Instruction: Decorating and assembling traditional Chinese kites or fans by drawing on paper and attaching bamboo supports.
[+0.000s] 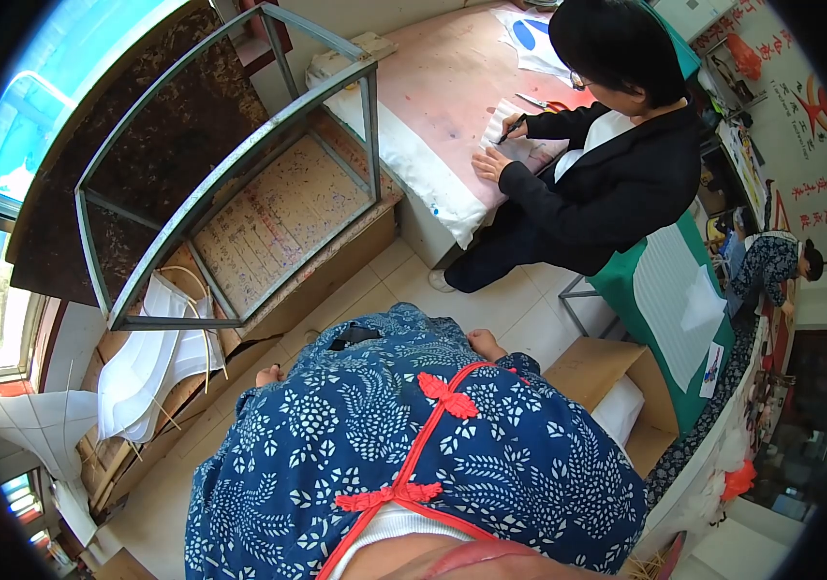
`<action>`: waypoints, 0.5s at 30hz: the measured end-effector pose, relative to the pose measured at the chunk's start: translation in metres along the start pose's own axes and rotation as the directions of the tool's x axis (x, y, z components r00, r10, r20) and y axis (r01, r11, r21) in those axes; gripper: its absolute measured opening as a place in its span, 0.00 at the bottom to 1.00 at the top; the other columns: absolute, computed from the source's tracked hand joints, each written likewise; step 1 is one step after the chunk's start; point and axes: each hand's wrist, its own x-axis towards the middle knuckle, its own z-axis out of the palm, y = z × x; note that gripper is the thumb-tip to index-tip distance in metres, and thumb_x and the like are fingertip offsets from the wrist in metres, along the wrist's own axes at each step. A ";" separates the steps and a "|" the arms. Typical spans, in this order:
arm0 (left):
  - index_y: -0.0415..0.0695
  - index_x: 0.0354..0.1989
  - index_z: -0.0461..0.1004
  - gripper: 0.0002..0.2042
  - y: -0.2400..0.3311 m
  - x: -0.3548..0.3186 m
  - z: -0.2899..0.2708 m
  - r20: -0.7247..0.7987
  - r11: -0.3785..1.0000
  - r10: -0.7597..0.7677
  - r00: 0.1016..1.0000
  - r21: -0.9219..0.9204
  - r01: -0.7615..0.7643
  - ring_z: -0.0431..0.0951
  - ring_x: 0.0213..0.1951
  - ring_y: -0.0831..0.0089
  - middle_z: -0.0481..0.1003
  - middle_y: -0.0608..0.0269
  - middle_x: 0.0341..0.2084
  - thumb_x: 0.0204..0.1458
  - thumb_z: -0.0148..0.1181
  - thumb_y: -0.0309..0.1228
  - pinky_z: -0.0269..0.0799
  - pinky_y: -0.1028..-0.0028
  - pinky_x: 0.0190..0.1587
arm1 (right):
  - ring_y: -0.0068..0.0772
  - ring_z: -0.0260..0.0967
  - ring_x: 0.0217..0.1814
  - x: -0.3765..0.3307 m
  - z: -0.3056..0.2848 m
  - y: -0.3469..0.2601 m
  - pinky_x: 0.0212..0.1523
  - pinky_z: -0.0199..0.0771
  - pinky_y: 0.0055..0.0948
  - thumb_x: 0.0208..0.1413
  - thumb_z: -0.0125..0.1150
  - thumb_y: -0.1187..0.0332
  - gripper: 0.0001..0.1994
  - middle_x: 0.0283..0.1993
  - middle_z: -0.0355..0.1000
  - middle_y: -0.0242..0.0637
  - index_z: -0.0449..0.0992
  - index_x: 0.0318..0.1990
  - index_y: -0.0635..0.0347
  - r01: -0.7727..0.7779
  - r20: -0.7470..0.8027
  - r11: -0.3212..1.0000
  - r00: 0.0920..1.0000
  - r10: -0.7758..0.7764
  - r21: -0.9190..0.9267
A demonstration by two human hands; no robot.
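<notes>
My left hand (269,375) shows just past the edge of my blue-and-white patterned jacket (375,425), low beside the wooden bench. Its fingers look curled, and a small dark spot shows at them; what it is I cannot make out. On the other side my right hand (484,344) hangs below the sleeve, fingers folded in, nothing seen in it. Neither hand touches the furniture. Ahead, a person in a black jacket (626,193) bends over a cloth-covered table (433,87), a dark pen (508,130) in one hand, the other flat on a white sheet (520,145).
A metal frame (239,164) rises from a paint-spotted wooden bench (278,213) on the left, with white paper-like shapes on thin sticks (152,362) nearby. Scissors (539,102) lie by the person. An open cardboard box (592,362) and a green-covered table (626,280) stand to the right.
</notes>
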 end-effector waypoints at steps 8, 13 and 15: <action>0.34 0.32 0.74 0.15 -0.008 0.014 0.002 0.031 0.999 0.034 0.999 -0.021 -0.033 0.74 0.28 0.69 0.76 0.57 0.25 0.57 0.48 0.36 0.69 0.70 0.35 | 0.32 0.69 0.22 0.005 0.001 0.008 0.20 0.68 0.27 0.52 0.51 0.65 0.12 0.23 0.72 0.39 0.75 0.29 0.65 -0.005 -0.012 1.000 1.000 0.004 -0.009; 0.34 0.32 0.74 0.16 -0.007 0.013 0.004 0.015 0.999 0.018 1.000 -0.039 -0.017 0.74 0.27 0.69 0.75 0.57 0.24 0.57 0.49 0.36 0.69 0.70 0.35 | 0.31 0.70 0.23 0.004 0.000 0.009 0.20 0.69 0.27 0.53 0.51 0.64 0.12 0.24 0.72 0.39 0.75 0.29 0.64 0.014 -0.008 0.999 1.000 -0.014 -0.045; 0.34 0.32 0.74 0.16 -0.012 0.017 0.004 0.008 0.999 0.014 1.000 -0.050 -0.014 0.74 0.27 0.69 0.75 0.57 0.24 0.57 0.49 0.36 0.69 0.70 0.35 | 0.31 0.70 0.23 0.002 0.001 0.008 0.20 0.69 0.28 0.53 0.51 0.64 0.12 0.24 0.72 0.39 0.75 0.29 0.64 0.017 -0.007 0.998 1.000 -0.018 -0.060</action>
